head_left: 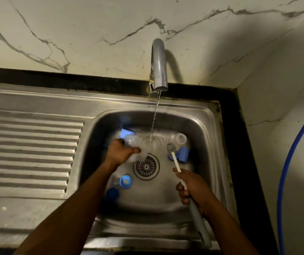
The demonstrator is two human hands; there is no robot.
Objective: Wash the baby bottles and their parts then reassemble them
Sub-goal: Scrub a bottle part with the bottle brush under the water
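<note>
1. The clear plastic baby bottle (147, 142) is lying on its side in the far half of the stainless steel sink basin (208, 144). It is just beyond the round drain strainer (146, 166), and its open mouth seems to be pointing right.
2. A thin stream of water (154, 115) from the grey curved tap (158, 65) is falling on the bottle's middle.
3. The left hand (121, 153) is clamping its fingers round the bottle's left end.
4. The right hand (193, 188) is gripping the long white-stemmed, grey-handled bottle brush (174, 159) with curled fingers. The brush's striped head is hovering just near of the bottle's mouth, outside it.
5. The step probably calls for turning the mouth into the stream, lining the brush up with the neck, then pushing in while twisting.
6. A light blue screw ring (125, 181) and a darker blue cap (112, 194) are lying near-left of the strainer. Another blue piece (184, 153) is lying just right of the brush head.
</note>
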